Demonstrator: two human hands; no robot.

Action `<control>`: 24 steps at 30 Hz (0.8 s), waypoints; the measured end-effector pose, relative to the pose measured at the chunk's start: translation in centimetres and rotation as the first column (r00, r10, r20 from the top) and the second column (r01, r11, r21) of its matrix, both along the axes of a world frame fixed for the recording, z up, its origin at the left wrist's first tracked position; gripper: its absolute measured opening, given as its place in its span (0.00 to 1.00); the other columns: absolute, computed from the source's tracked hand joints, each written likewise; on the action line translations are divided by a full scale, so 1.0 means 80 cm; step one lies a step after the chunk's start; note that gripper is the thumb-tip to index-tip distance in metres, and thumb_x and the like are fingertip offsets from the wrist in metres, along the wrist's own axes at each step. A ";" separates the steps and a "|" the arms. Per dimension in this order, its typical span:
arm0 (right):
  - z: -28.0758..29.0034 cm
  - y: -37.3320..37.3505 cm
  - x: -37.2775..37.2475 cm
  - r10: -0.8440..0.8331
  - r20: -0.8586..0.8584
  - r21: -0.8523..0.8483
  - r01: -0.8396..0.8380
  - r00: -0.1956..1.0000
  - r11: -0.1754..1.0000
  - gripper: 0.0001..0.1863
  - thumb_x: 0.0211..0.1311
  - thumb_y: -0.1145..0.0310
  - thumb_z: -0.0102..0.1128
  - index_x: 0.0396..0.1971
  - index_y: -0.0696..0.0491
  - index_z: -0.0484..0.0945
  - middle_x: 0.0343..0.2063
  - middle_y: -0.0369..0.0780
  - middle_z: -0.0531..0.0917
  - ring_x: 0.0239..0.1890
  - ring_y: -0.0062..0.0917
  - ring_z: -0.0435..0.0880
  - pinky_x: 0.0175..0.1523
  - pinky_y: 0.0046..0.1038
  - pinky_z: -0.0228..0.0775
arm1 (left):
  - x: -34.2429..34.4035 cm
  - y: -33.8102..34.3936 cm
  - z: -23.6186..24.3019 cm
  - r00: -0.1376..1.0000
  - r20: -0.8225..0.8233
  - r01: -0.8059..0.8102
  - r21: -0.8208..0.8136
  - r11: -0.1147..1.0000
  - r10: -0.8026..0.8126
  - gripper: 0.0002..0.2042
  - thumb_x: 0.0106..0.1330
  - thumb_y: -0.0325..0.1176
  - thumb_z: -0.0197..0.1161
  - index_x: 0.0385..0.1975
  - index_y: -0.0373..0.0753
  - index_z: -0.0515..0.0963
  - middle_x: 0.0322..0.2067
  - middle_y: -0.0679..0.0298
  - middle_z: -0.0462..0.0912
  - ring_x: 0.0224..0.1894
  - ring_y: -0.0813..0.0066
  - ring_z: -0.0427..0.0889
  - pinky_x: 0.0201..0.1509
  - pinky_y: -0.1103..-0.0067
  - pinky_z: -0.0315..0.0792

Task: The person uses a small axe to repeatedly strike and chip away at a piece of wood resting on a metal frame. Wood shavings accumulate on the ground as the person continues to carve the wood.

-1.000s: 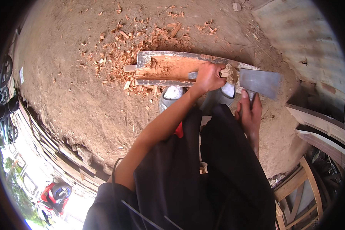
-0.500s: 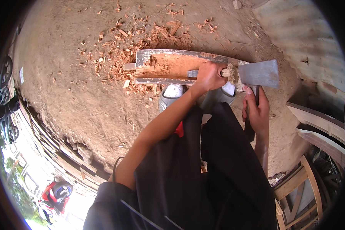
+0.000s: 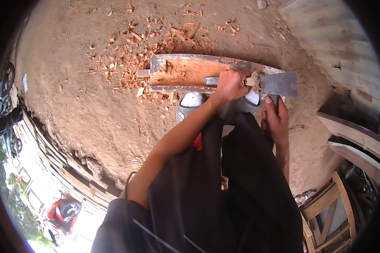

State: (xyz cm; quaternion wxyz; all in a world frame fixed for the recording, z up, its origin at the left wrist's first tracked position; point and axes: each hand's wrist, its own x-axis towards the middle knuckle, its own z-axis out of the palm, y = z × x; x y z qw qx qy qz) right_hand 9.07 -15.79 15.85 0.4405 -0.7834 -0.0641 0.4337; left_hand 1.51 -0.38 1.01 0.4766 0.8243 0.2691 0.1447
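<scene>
My left hand (image 3: pixel 233 84) is wrapped round a chisel, whose flat metal blade (image 3: pixel 211 80) points left over a hollowed wood piece (image 3: pixel 185 69). The chisel's frayed wooden end (image 3: pixel 255 81) sticks out to the right of that fist. My right hand (image 3: pixel 275 121) grips the dark handle of a hatchet, and the broad grey hatchet head (image 3: pixel 279 84) meets or nearly meets the frayed end. Reddish bare wood shows inside the hollow, between dark, worn long edges. The chisel's grip is hidden in my left fist.
Wood chips (image 3: pixel 135 63) lie scattered on the dirt floor (image 3: pixel 93 118) around the piece's left end. My shoes (image 3: pixel 191 100) stand against its near edge. Corrugated metal sheeting (image 3: pixel 329 38) is at the far right, with boards (image 3: pixel 350 130) and a wooden frame (image 3: pixel 331 206) nearer.
The hatchet head has swung left, closing on the chisel's frayed end, and my right hand has moved left with it. My left hand stays almost in place.
</scene>
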 end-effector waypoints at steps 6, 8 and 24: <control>0.029 0.006 -0.005 -0.186 0.020 0.075 0.184 0.982 0.980 0.18 0.82 0.53 0.48 0.52 0.53 0.73 0.23 0.34 0.72 0.14 0.17 0.71 0.18 0.23 0.64 | -0.001 0.004 0.005 0.999 -0.039 -0.026 -0.028 0.999 0.025 0.12 0.46 0.36 0.69 0.31 0.43 0.84 0.24 0.51 0.84 0.31 0.46 0.86 0.34 0.59 0.78; 0.030 0.005 -0.002 -0.211 -0.018 0.091 0.212 0.977 0.973 0.18 0.82 0.53 0.49 0.52 0.53 0.73 0.22 0.34 0.72 0.14 0.17 0.71 0.18 0.23 0.64 | 0.000 0.006 0.006 0.999 -0.029 -0.025 -0.026 0.999 0.024 0.12 0.46 0.36 0.69 0.32 0.43 0.84 0.24 0.51 0.84 0.31 0.46 0.86 0.35 0.59 0.78; 0.054 -0.006 -0.005 -0.119 -0.009 -0.028 0.118 0.993 0.993 0.19 0.81 0.52 0.51 0.53 0.53 0.74 0.22 0.33 0.72 0.14 0.17 0.72 0.18 0.23 0.66 | -0.001 -0.010 0.002 0.990 0.136 0.036 0.023 0.999 -0.039 0.11 0.45 0.34 0.68 0.31 0.40 0.84 0.21 0.51 0.83 0.29 0.48 0.85 0.33 0.58 0.77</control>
